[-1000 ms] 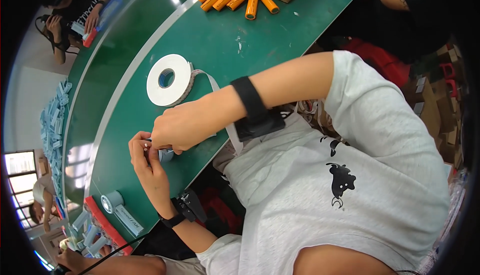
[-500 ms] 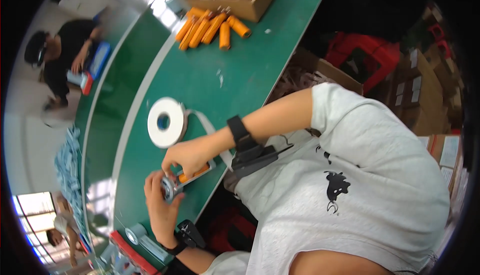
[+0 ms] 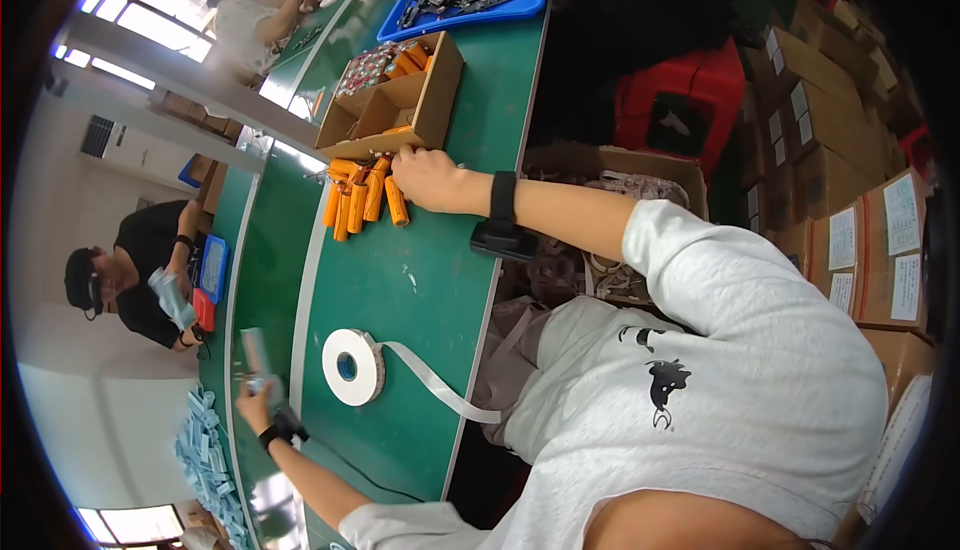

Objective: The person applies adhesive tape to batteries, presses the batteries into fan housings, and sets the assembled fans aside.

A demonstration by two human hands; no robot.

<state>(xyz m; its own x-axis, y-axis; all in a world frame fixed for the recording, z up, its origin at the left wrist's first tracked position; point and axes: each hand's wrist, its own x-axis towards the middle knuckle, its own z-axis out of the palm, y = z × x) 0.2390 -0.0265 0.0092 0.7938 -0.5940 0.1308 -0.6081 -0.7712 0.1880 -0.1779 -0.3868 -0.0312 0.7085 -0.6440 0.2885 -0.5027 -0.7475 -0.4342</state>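
Pale blue casing (image 3: 256,352), blurred: in left hand (image 3: 253,405), fingers closed round it, left of tape roll (image 3: 365,372). Right hand (image 3: 428,180): curled at orange cells (image 3: 374,196) beside cardboard box (image 3: 440,95); grip unclear. Risk: crowded cells, one pull possibly rolling neighbours.

Orange cyls (image 3: 373,196), piled, lt-blue casing (image 3: 258,355), blurred

Tape roll (image 3: 367,375) on table (image 3: 430,300); batteries (image 3: 356,208) beside box (image 3: 440,100).
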